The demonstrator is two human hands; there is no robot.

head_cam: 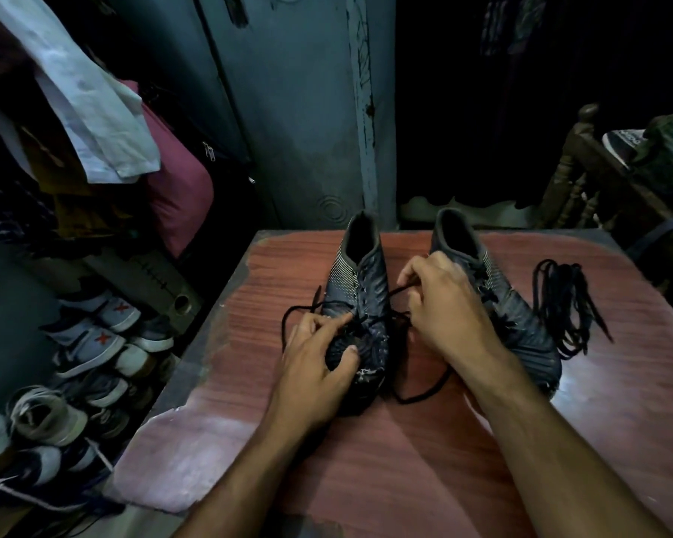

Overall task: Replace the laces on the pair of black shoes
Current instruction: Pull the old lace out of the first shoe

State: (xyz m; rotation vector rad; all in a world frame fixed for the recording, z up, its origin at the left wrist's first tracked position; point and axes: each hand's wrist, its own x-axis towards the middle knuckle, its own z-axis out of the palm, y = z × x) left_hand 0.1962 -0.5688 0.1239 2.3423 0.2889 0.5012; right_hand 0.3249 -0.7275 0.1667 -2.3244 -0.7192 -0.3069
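In the head view, two black shoes are standing side by side on a reddish wooden table (pixel 366 460), toes pointing near and openings far. The left hand (pixel 319 363) is gripping the toe of the left shoe (pixel 360 300), thumb pressed onto the upper and fingers curled round the left flank, so the toe itself is mostly hidden. The right hand (pixel 443 304) is lying between the shoes and partly covering the right shoe (pixel 521 320); its fingers are pinching a black lace (pixel 420 396) near the left shoe's eyelets. That lace is looping out on the left of the shoe and trailing near on the table under the right forearm. Which eyelets it is running through is hard to make out in the dim light. A loose bundle of black laces (pixel 564 304) is lying just right of the right shoe. Far left, a pile of sneakers (pixel 90 343) is sitting on the floor, half in shadow.
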